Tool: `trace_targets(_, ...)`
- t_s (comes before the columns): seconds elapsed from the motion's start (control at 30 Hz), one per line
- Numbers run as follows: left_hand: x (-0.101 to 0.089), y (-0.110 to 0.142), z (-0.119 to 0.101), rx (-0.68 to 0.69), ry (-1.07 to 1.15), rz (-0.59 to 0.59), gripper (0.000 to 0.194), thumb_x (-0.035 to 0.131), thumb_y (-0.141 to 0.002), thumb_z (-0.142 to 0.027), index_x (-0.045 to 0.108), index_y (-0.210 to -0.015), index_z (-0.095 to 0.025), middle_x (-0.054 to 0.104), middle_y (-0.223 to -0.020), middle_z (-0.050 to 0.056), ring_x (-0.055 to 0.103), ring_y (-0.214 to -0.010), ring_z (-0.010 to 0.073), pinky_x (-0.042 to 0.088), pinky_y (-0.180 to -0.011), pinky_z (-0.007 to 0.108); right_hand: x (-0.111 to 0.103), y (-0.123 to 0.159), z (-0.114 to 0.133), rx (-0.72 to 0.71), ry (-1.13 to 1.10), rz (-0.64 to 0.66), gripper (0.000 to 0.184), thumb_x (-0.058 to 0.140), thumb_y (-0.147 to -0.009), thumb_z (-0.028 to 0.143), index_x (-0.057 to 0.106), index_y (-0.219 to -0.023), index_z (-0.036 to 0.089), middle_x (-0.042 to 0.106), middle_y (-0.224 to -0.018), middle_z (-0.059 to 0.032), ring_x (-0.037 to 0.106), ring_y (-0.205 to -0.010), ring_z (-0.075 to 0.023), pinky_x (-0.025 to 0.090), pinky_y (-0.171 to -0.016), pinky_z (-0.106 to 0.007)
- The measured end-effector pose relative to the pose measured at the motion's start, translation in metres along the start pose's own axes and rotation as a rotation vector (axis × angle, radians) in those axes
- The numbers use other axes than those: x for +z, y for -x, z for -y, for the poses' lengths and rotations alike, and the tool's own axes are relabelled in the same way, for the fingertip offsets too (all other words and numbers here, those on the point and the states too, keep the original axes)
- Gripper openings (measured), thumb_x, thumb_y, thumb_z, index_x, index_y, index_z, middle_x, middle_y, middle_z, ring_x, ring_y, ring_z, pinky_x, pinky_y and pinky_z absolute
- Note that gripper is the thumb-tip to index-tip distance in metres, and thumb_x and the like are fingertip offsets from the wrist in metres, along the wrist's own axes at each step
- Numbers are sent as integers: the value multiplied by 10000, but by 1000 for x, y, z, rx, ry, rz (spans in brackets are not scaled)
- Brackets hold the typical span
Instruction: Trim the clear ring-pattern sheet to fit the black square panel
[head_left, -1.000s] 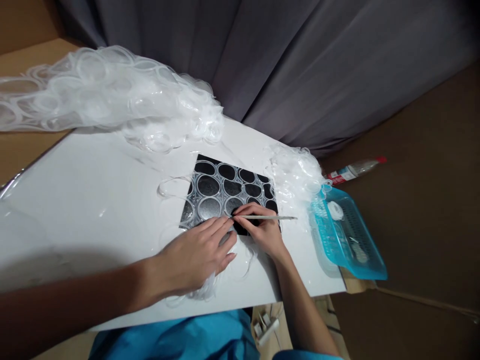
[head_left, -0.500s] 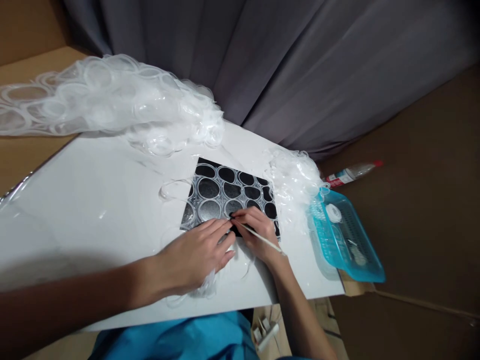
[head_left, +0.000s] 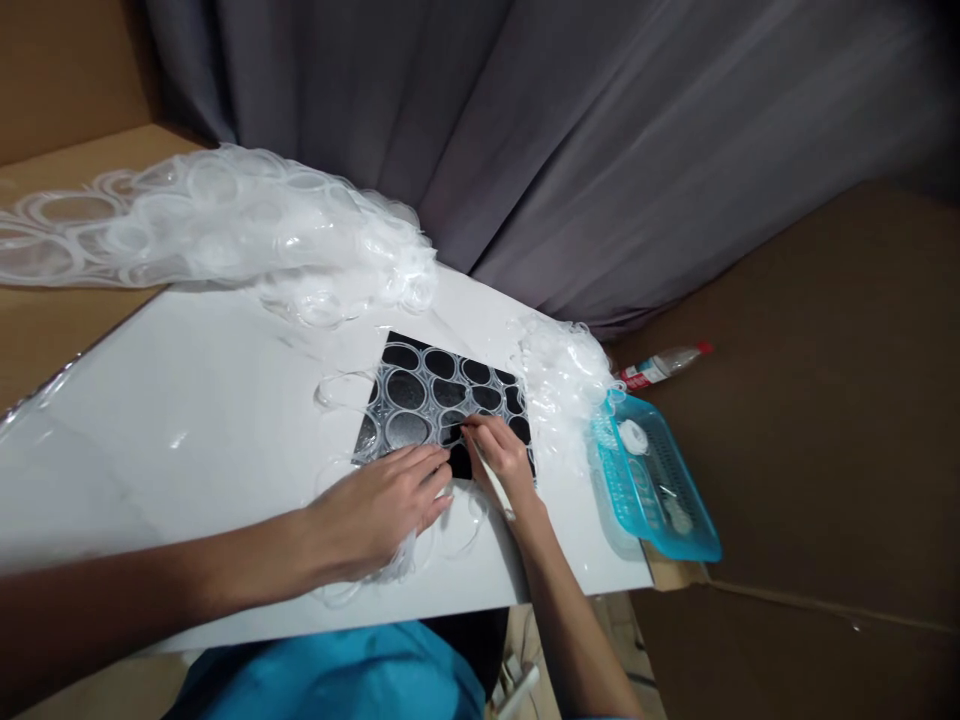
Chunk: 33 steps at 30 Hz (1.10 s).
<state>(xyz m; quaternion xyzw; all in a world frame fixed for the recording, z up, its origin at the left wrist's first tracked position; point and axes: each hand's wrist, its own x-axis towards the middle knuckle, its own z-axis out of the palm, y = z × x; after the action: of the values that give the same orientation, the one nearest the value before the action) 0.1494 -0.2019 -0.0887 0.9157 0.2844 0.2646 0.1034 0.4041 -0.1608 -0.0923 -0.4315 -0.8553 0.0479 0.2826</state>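
A black rectangular board (head_left: 459,463) lies on the white table, covered by a clear sheet with rows of whitish rings (head_left: 430,400). My left hand (head_left: 379,510) rests palm down at its front left edge, fingers stretched out and pressing the sheet. Pinched in my right hand (head_left: 504,462) is a thin white stick-shaped tool (head_left: 498,488), its tip hidden by the fingers over the right part of the board. Loose clear strips (head_left: 401,562) stick out beneath my left wrist.
A long heap of clear ringed film (head_left: 247,225) stretches along the back left. A smaller pile of clear scraps (head_left: 562,380) sits right of the board. Beyond it are a blue plastic basket (head_left: 701,530) and a bottle with a red cap (head_left: 664,366). A grey curtain (head_left: 420,110) hangs behind.
My right hand has moved slightly up the board with the tool, which now points more steeply toward me. My left hand stays at the board's front edge. The whole view has shifted a little.
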Motion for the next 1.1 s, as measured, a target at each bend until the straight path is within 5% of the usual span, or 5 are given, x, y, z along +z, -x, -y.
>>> trace_targets(0.4, 4, 2, 1, -13, 56, 25, 358, 418, -1199, -342, 681, -1304, -124, 696, -1472, 200, 648, -1424, 345, 574, -1147, 530, -101, -50, -75, 459, 346, -626, 246, 640, -1033, 373, 753, -919, 185, 813, -945, -100, 723, -818, -238, 567, -809, -383)
trace_targets(0.7, -43, -10, 1, -265, 527, -115, 98, 466, -1159, -259, 521, -1230, -222, 625, -1344, 126, 645, -1242, 253, 584, -1063, 443, -87, -21, 63, 593, -576, -317, 170, 871, -947, 303, 794, -817, 225, 844, -988, -72, 789, -940, -236, 611, -851, -367)
trace_targets(0.83, -51, -4, 13, -286, 718, -9, 374, 581, -1121, -276, 463, -1474, -244, 632, -1424, 136, 654, -1288, 264, 571, -1055, 405, -65, -3, 117, 622, -886, -167, 107, 871, -951, 240, 825, -855, 235, 849, -962, -64, 793, -891, -220, 619, -808, -342)
trace_targets(0.97, -53, 2, 19, -257, 934, 280, 177, 534, -1166, -367, 622, -1256, -242, 727, -1065, 27, 700, -960, 172, 543, -845, 268, -46, 11, 140, 578, -1106, -8, 66, 883, -929, 186, 842, -897, 226, 867, -970, -77, 810, -884, -233, 625, -816, -355)
trace_targets(1.1, -52, 5, 22, -147, 828, 202, 248, 449, -1189, -314, 627, -1042, -222, 665, -873, -15, 625, -774, 127, 483, -750, 236, -41, 16, 138, 547, -1176, 74, 78, 896, -907, 164, 839, -887, 213, 871, -968, -87, 813, -864, -233, 626, -795, -352)
